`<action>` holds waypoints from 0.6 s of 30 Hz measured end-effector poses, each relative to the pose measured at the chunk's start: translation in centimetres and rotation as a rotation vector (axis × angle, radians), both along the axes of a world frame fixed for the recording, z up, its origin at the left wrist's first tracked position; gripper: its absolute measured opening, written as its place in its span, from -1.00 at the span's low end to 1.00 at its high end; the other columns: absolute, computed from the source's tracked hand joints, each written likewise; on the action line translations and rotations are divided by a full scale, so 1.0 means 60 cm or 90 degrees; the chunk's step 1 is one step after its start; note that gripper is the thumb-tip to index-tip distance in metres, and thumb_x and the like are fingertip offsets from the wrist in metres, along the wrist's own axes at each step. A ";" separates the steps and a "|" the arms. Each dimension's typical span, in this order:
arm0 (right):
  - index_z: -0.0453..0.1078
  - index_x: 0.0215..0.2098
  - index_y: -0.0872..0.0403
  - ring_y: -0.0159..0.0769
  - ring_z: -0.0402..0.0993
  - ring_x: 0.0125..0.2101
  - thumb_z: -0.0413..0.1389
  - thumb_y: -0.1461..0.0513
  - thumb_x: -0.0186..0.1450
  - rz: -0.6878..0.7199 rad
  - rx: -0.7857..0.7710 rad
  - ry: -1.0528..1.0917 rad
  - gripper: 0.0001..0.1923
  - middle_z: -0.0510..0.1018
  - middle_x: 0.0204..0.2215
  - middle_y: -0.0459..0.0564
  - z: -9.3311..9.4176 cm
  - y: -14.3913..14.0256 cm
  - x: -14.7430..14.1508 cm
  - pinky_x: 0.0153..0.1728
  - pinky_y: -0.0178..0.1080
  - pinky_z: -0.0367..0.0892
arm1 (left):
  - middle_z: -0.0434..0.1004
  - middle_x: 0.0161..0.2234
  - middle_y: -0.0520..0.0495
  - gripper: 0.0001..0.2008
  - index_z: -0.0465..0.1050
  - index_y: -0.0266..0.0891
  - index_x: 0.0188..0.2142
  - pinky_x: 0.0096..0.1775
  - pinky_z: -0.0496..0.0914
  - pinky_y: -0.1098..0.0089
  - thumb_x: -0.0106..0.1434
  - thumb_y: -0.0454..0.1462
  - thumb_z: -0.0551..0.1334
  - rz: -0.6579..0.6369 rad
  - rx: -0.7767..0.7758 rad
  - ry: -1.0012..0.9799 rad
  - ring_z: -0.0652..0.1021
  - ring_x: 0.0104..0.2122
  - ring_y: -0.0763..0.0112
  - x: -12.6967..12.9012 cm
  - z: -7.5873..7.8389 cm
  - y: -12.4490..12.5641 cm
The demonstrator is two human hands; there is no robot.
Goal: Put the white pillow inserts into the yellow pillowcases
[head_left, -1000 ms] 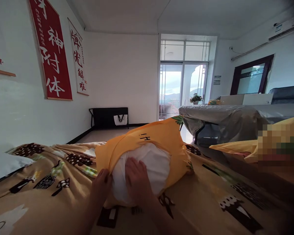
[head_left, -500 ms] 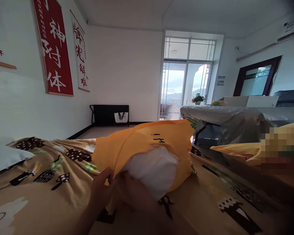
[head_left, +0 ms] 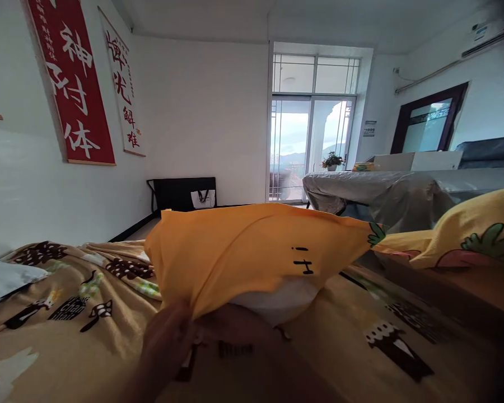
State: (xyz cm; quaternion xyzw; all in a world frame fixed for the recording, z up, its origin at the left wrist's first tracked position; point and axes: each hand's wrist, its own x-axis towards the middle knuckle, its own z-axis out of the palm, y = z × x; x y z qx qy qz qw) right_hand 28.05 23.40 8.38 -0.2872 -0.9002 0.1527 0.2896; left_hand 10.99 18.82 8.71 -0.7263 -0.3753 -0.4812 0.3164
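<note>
An orange pillowcase (head_left: 243, 246) printed with "Hi" lies before me, its near edge pulled over a white pillow (head_left: 277, 302). Only a strip of that pillow shows below the fabric. At the left front corner, my left hand (head_left: 170, 336) is closed on the pillowcase edge. My right hand (head_left: 235, 324) reaches leftward under the edge, close to the left fingertips, in front of the white pillow. The cloth and dim light hide its fingers. Beneath everything spreads a brown patterned blanket (head_left: 101, 347).
A white pillow corner (head_left: 12, 277) lies at far left. At right is a yellow printed cloth (head_left: 483, 224). Behind stand a plastic-covered table (head_left: 361, 184) with a potted plant (head_left: 331, 161), and a black folded frame (head_left: 176, 193) with a white bag (head_left: 202, 198).
The pillowcase has come down over more of the white pillow and stretches wider to the right. Both hands are slightly lower, and the view has shifted a little right.
</note>
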 end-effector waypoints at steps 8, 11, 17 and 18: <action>0.48 -0.13 -0.01 -0.26 0.51 -0.26 -0.02 0.18 0.32 -0.067 -0.015 -0.187 -0.74 0.59 -0.19 -0.04 0.042 -0.045 0.027 -0.29 -0.31 0.32 | 0.42 -0.50 0.01 -0.74 0.29 -0.21 -0.28 -0.46 0.34 0.40 0.01 -0.45 0.07 0.238 -0.015 0.110 0.48 -0.51 0.32 -0.041 -0.035 0.066; 0.49 -0.23 0.07 -0.23 0.51 -0.28 -0.06 0.20 0.31 -0.304 0.000 -0.181 -0.72 0.60 -0.28 0.04 0.070 -0.057 0.067 -0.30 -0.28 0.28 | 0.38 -0.40 -0.06 -0.71 0.30 -0.21 -0.29 -0.35 0.38 0.36 -0.04 -0.47 0.08 0.228 -0.009 0.082 0.46 -0.39 0.28 -0.039 -0.041 0.063; 0.50 -0.30 0.13 -0.11 0.53 -0.33 0.08 0.19 0.19 -0.463 -0.018 -0.175 -0.79 0.60 -0.34 0.17 0.068 -0.068 0.099 -0.34 -0.19 0.30 | 0.37 -0.34 -0.09 -0.69 0.32 -0.24 -0.24 -0.27 0.39 0.37 0.03 -0.52 0.06 0.123 0.096 -0.001 0.43 -0.32 0.33 -0.024 -0.052 0.052; 0.51 -0.32 0.13 -0.09 0.54 -0.37 0.12 0.19 0.15 -0.436 -0.020 -0.188 -0.79 0.60 -0.37 0.18 0.056 -0.065 0.091 -0.37 -0.18 0.31 | 0.38 -0.33 -0.09 -0.71 0.34 -0.23 -0.24 -0.25 0.39 0.36 0.06 -0.52 0.07 0.099 0.129 -0.005 0.43 -0.30 0.33 -0.023 -0.050 0.049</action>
